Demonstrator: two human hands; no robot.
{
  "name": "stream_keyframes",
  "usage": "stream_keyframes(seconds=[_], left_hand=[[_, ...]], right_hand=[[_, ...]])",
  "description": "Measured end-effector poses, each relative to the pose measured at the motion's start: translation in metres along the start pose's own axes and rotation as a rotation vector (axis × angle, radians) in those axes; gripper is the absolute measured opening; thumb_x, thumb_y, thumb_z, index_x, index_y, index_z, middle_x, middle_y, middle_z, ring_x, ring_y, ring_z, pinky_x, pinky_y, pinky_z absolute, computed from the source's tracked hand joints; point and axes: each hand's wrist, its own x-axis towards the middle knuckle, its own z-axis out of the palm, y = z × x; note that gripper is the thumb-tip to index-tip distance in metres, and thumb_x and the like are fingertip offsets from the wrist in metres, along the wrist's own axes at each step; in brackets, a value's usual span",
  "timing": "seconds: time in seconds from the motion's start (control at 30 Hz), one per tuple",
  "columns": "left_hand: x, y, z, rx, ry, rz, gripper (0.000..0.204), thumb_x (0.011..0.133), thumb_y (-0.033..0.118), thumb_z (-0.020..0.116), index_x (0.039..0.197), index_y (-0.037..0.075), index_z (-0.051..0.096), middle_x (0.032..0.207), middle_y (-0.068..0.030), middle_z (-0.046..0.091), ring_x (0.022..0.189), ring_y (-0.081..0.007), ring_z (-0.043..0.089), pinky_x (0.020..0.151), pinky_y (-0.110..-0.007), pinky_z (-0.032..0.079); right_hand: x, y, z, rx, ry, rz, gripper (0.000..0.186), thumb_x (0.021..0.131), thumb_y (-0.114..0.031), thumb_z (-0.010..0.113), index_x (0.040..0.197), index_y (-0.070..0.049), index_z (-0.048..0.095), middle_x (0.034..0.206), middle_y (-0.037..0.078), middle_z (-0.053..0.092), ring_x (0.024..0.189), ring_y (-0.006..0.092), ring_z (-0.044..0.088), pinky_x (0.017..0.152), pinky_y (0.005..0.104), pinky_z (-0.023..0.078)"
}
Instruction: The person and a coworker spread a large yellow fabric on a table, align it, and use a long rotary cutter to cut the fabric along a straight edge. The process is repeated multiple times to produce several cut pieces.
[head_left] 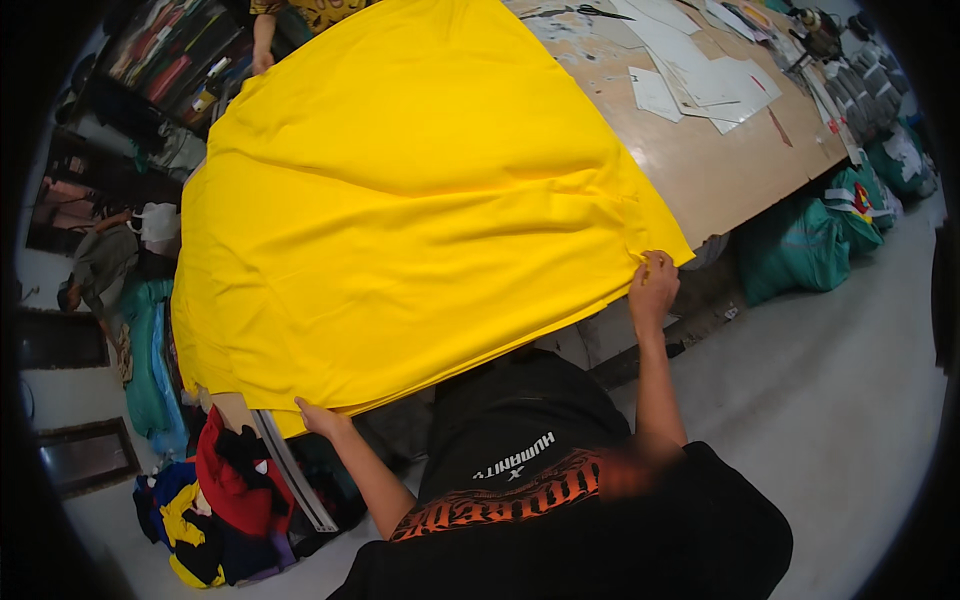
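A wide sheet of yellow fabric (pixel 400 220) covers much of the work table, with creases running across its middle. Its near edge hangs toward me in what look like stacked layers. My left hand (pixel 322 418) is closed on that edge near the left corner, thumb on top. At the right corner, my right hand (pixel 655 284) pinches the fabric between bent fingers. Across the table, another person's hand (pixel 263 60) touches the far left edge of the cloth.
Paper pattern pieces (pixel 690 80) and black scissors (pixel 580 12) lie on the bare wooden table top (pixel 700 165). Green sacks (pixel 800 250) sit on the floor at the right. A heap of coloured cloth scraps (pixel 215 500) lies at lower left, beside a metal rail (pixel 290 470).
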Motion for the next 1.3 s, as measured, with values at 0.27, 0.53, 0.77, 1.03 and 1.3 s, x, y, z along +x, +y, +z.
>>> stream_keyframes(seconds=[0.27, 0.53, 0.77, 1.03, 1.3], left_hand=[[0.004, -0.001, 0.028, 0.121, 0.225, 0.315, 0.052, 0.105, 0.045, 0.050, 0.110, -0.006, 0.056, 0.108, -0.0196, 0.062, 0.092, -0.0311, 0.060, 0.086, -0.041, 0.052], [0.007, -0.021, 0.022, 0.028, 0.211, 0.142, 0.054, 0.106, 0.043, 0.047, 0.125, -0.007, 0.055, 0.116, -0.0176, 0.064, 0.100, -0.0289, 0.061, 0.087, -0.038, 0.049], [0.011, 0.000, 0.029, 0.052, 0.254, -0.047, 0.063, 0.100, 0.048, 0.059, 0.122, -0.011, 0.052, 0.115, -0.0168, 0.061, 0.100, -0.0258, 0.060, 0.086, -0.039, 0.051], [0.028, 0.056, 0.049, 0.205, 0.259, 0.615, 0.056, 0.107, 0.043, 0.048, 0.097, -0.012, 0.057, 0.084, -0.0151, 0.060, 0.080, -0.0257, 0.058, 0.076, -0.040, 0.048], [0.009, 0.074, 0.017, -0.178, 0.139, 0.488, 0.058, 0.109, 0.043, 0.039, 0.126, -0.011, 0.053, 0.123, -0.0212, 0.065, 0.105, -0.0328, 0.068, 0.086, -0.043, 0.058]], right_hand=[[0.032, 0.056, 0.017, 0.696, 0.083, 0.434, 0.040, 0.107, -0.027, 0.050, 0.129, 0.006, 0.053, 0.124, 0.023, 0.060, 0.113, 0.0347, 0.060, 0.096, 0.0440, 0.050], [0.028, 0.068, 0.009, 0.888, -0.134, 0.518, 0.066, 0.096, -0.024, 0.070, 0.147, -0.001, 0.035, 0.124, 0.014, 0.061, 0.097, 0.0194, 0.065, 0.064, 0.0269, 0.053], [0.064, 0.107, 0.017, 0.918, -0.209, 0.673, 0.032, 0.100, -0.022, 0.061, 0.122, 0.002, 0.060, 0.111, 0.012, 0.066, 0.088, 0.0204, 0.065, 0.066, 0.0308, 0.050], [0.119, 0.055, -0.029, 1.089, -0.076, 0.461, 0.033, 0.101, -0.024, 0.056, 0.127, -0.003, 0.060, 0.111, 0.012, 0.068, 0.094, 0.0215, 0.067, 0.075, 0.0332, 0.055], [0.144, 0.010, -0.115, 1.074, 0.567, 0.108, 0.028, 0.104, -0.022, 0.058, 0.112, 0.004, 0.060, 0.101, 0.010, 0.067, 0.089, 0.0172, 0.062, 0.081, 0.0313, 0.050]])
